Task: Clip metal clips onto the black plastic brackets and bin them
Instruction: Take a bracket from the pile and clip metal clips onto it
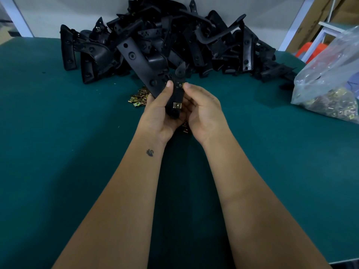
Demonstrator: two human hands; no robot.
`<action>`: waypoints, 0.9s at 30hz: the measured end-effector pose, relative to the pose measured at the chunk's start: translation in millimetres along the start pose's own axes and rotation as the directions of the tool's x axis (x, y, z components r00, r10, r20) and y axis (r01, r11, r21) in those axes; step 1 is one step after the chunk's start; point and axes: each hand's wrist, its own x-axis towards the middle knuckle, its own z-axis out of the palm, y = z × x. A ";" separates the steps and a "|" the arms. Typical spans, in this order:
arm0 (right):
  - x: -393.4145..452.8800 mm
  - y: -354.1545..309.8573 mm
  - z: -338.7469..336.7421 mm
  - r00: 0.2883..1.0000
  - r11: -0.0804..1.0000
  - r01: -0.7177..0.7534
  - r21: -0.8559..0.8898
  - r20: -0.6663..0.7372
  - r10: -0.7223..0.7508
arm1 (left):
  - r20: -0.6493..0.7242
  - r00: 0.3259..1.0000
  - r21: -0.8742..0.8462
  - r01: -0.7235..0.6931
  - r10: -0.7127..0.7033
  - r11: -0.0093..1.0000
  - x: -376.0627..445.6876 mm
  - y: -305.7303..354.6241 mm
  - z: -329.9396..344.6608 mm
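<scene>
Both hands gripping one bracket [177,94]: left [159,111] wrapping it, right [202,111] thumb pressing 2nd clip [181,85]; 1st clip [177,105] seated. Big pile [165,39] remaining, no bin visible.

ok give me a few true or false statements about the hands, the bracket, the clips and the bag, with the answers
1. Both hands hold one black bracket above the table. True: the left hand and the right hand grip it from either side.
2. The held bracket has no clip on it. False: a brass clip sits on its lower part.
3. Loose clips lie on the table left of the hands. True.
4. The clear bag of clips lies at the left edge. False: it is at the right edge.
5. The pile of brackets lies behind the hands. True.
</scene>
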 end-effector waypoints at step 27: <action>-4.3 8.4 11.3 0.985 0.963 0.124 -0.238 -0.085 -0.148 | -0.043 0.996 -0.090 0.069 -0.073 0.994 3.4 -2.4 -0.2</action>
